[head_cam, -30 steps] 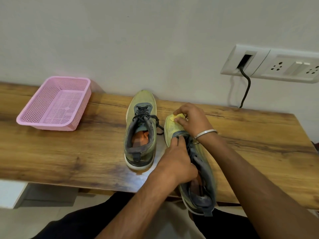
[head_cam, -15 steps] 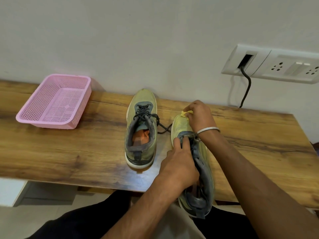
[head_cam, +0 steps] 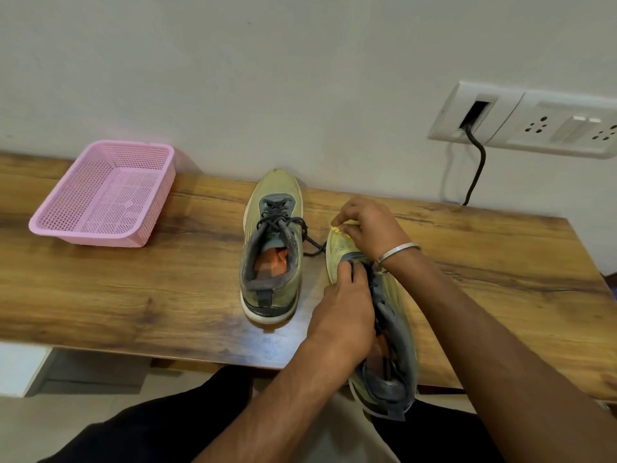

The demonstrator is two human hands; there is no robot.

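Since half a second ago our right hand [head_cam: 367,228] has come back leftward across the toe, and the held shoe [head_cam: 399,302] points a little farther right than it did a second ago.

We sit at a wood-grain tabletop [head_cam: 133,295] pushed against a plain pale wall [head_cam: 267,78]. A white socket panel [head_cam: 534,118] is mounted on the wall at the right, and a black cable [head_cam: 475,168] drops from it behind the tabletop. A pink mesh basket [head_cam: 110,240] stands at the far left. The second shoe [head_cam: 272,248] rests flat mid-table, toe to the wall, with its lace trailing right. Below the edge we see dark trousers [head_cam: 150,429] and a pale floor [head_cam: 66,422].

The held shoe lies just right of the second one, toe on the tabletop and heel hanging past the near edge. Our left hand [head_cam: 344,315] has its grip closed on the shoe's laced top, fingers curled over it. Our right hand's grip pinches a yellow cloth [head_cam: 347,223] against the tip of the toe. A metal bangle [head_cam: 397,252] sits on that wrist.
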